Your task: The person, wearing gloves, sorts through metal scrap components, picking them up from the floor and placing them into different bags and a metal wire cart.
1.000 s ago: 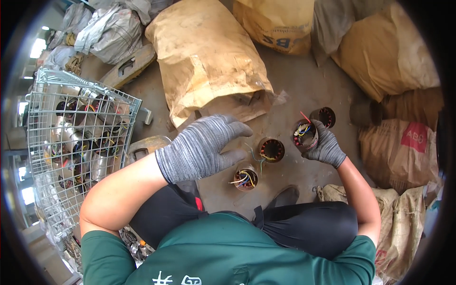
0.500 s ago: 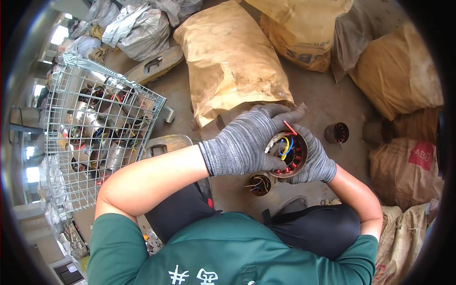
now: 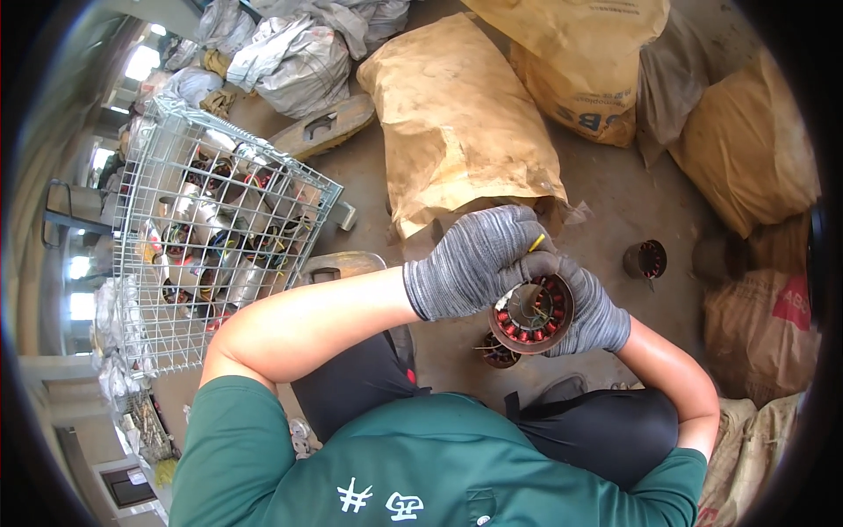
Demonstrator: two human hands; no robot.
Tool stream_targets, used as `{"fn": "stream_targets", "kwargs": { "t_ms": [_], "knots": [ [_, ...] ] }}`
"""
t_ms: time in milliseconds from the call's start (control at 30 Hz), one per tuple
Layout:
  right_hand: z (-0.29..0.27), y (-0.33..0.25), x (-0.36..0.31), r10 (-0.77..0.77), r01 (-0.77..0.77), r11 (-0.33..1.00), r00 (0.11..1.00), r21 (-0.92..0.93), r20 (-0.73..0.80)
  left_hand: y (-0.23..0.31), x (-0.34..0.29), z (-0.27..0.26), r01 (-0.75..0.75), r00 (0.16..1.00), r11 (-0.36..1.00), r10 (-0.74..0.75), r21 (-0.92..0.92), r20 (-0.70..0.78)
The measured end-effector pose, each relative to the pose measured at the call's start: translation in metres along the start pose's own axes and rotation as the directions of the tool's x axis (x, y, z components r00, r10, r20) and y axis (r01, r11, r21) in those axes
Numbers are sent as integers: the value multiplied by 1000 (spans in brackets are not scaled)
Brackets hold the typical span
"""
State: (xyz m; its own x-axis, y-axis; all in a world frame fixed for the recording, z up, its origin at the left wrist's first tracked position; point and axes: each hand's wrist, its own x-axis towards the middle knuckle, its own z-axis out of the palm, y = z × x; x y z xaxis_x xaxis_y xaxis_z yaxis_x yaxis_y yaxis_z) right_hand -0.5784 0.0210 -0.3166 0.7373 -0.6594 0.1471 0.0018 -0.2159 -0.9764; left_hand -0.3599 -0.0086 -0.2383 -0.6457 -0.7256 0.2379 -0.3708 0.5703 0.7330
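Note:
My right hand (image 3: 595,309), in a grey knit glove, is wrapped round the side of a motor stator (image 3: 534,337). Its rusty round shell is tipped so that a ring of red copper windings faces up. My left hand (image 3: 479,262), gloved alike, is closed in a fist at the stator's upper left rim. A yellow wire end (image 3: 537,242) pokes out of that fist; the rest of what it grips is hidden. Below the held stator, a second stator (image 3: 500,353) with loose wires stands on the floor, partly covered. Another stator (image 3: 646,260) sits farther right.
At the left stands a wire mesh basket (image 3: 237,189) holding several motor parts with wires. A large brown paper sack (image 3: 465,114) lies ahead of my hands. More sacks (image 3: 746,149) line the right side, and white bags (image 3: 303,75) are piled at the far left.
My left hand has closed from spread fingers into a fist over the stator's wires. The blue and yellow loops that stood inside the ring no longer show there. The whole view has shifted slightly.

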Motion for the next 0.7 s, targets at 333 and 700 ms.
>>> {"fn": "stream_targets", "kwargs": {
  "t_ms": [333, 700],
  "knots": [
    [-10, -42, -13, -338, 84, 769, 895, -634, -291, 52, -41, -66, 16, 942, 990, -61, -137, -331],
    [-66, -13, -56, 114, -138, 986, 969, -97, -219, 124, -162, -407, 109, -148, 984, 155, 140, -977]
  ]
}}
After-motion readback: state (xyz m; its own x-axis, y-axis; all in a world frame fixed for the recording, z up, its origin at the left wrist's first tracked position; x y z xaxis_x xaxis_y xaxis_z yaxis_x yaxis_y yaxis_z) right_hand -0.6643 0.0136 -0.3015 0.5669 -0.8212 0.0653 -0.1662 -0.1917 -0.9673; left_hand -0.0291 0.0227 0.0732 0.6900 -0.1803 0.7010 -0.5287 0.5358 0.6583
